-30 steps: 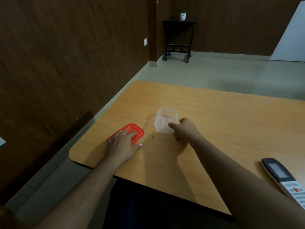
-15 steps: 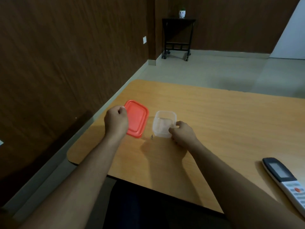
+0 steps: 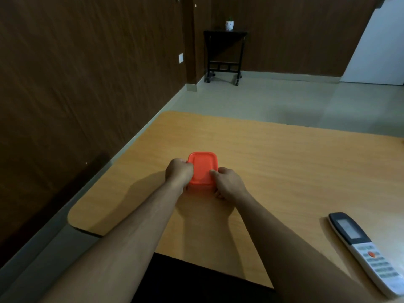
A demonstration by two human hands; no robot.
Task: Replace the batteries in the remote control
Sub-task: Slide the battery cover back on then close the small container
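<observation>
- Room with dark wood-panelled walls (image 3: 83, 73) and pale floor (image 3: 273, 101); black side stand (image 3: 225, 53) at far wall, bearing small white pot (image 3: 229, 25) with green plant.
- Orange-brown wooden table (image 3: 284, 167), rounded near-left corner, filling lower half of view.
- Remote control (image 3: 364, 248) lying face up near right table edge, well apart from both hands; long body, dark upper part with grey display, white lower part with rows of grey buttons and one orange button.
- Button markings on remote too small to read; no brand legible.
- Battery compartment of remote not in view, rear side facing table.
- Red lid (image 3: 202, 168), square with rounded corners, seated atop small box (image 3: 200, 188) at table centre-left; box almost wholly hidden beneath lid and hands.
- Left hand (image 3: 179, 172) curled at left edge of lid, thumb laid on lid top, fingers folded below rim.
- Right hand (image 3: 228, 182) curled at right near corner of lid, thumb on lid top, fingers wrapped down box side.
- Contents of box impossible to tell.
- Both forearms reaching forward from bottom of view, casting soft shadows on table.
- White door or panel (image 3: 380, 47) at upper right; light wall switch plate (image 3: 181, 58) on left wall.
</observation>
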